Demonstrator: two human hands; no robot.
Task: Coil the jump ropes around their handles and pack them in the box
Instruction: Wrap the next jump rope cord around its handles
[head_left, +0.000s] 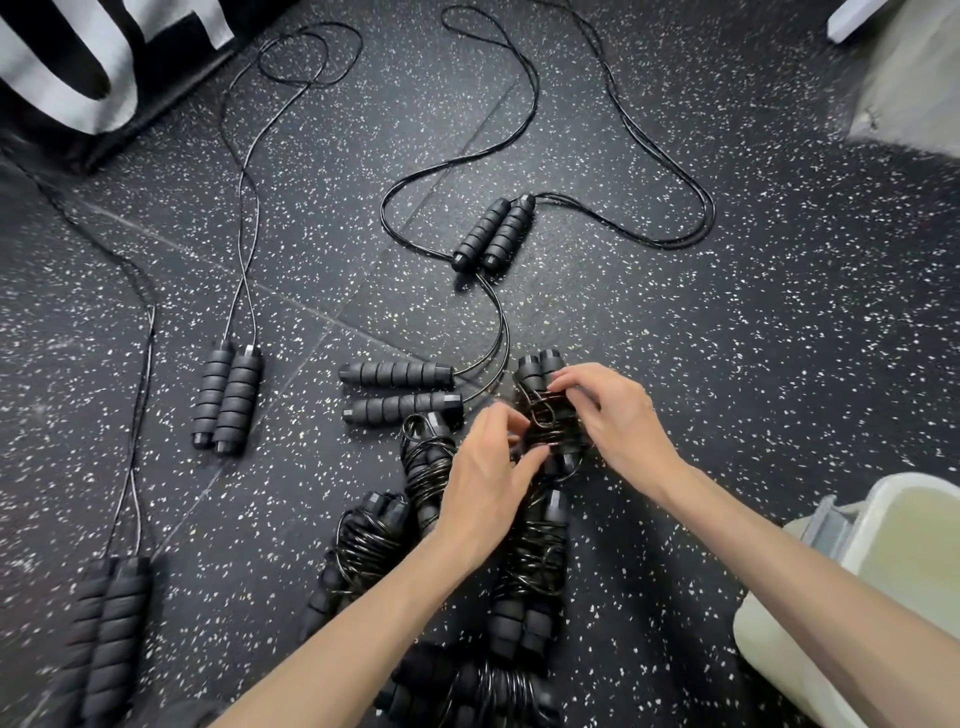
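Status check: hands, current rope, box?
Both hands, left hand and right hand, gripping half-coiled rope bundle. Box at right, no ropes visible inside. Uncoiled ropes remain.

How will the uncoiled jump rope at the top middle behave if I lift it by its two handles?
The jump rope would probably trail limp: its thin cord lies in loose curves on the floor. The padded handles look light and grippy, not slippery. Being round, they might roll if pushed sideways.
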